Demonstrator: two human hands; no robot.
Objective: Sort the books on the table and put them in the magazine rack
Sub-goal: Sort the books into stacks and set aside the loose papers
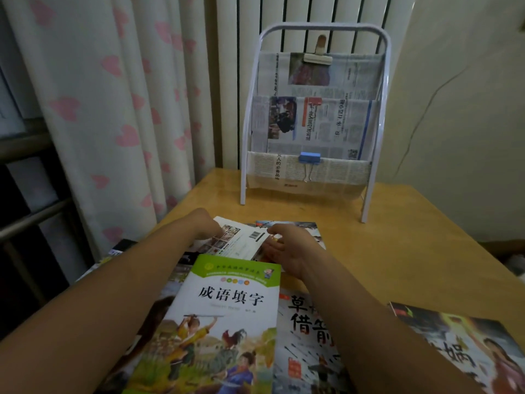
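Note:
Several books lie spread over the wooden table (412,237). A white book with a barcode (241,241) lies face down in the middle; my left hand (206,226) grips its left edge and my right hand (287,248) grips its right edge. Nearer to me lies a green-topped book (224,322) with a cartoon cover, partly over a grey book (306,336). Another colourful book (466,345) lies at the right front. The white-framed magazine rack (312,123) stands at the table's back, its pockets lined with newspaper.
A blue binder clip (309,160) and a wooden clip (319,54) pinch the rack's newspaper. A curtain with pink hearts (113,109) hangs at the left, a radiator behind the rack. More books (119,251) lie at the table's left edge.

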